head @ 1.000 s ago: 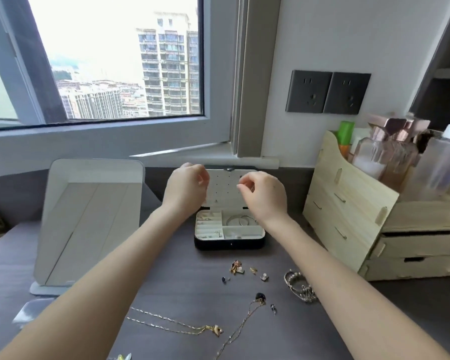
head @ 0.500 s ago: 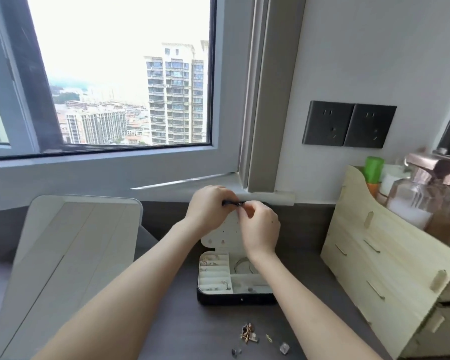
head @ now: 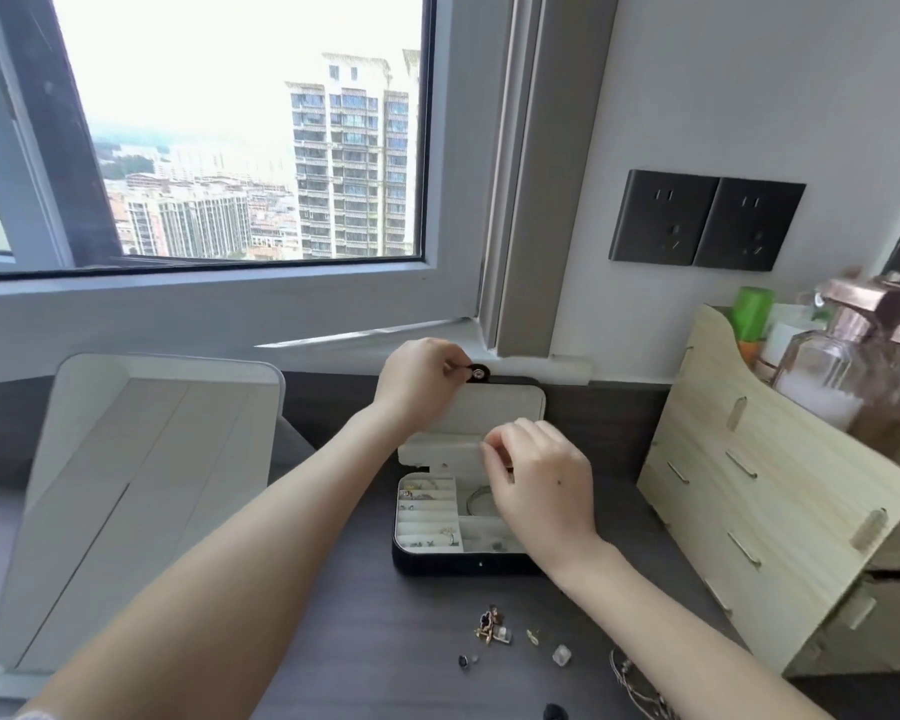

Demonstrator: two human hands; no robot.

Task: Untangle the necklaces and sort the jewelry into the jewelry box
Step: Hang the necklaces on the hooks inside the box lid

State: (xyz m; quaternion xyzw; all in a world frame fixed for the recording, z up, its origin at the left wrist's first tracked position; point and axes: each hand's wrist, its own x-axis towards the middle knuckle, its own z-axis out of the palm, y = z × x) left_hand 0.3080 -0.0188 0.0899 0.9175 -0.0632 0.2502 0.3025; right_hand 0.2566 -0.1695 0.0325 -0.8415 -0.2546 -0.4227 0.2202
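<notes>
Both hands up at the open black jewelry box [head: 458, 561]

Left hand [head: 419, 384] pinches the round black snap tab [head: 478, 374] atop the lid; right hand [head: 541, 483], fingertips pressed together, pinches the cream inner flap [head: 440, 452].

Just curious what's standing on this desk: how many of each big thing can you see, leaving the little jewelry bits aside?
Jewelry box: 1
Mirror: 1
Wooden organizer: 1
Glass bottle: 1
Green-capped bottle: 1
Total: 5

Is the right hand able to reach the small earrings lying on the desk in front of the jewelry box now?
Probably yes. The right hand hovers over the jewelry box, and the earrings lie just in front of the box on bare desk, with nothing between them.
</notes>
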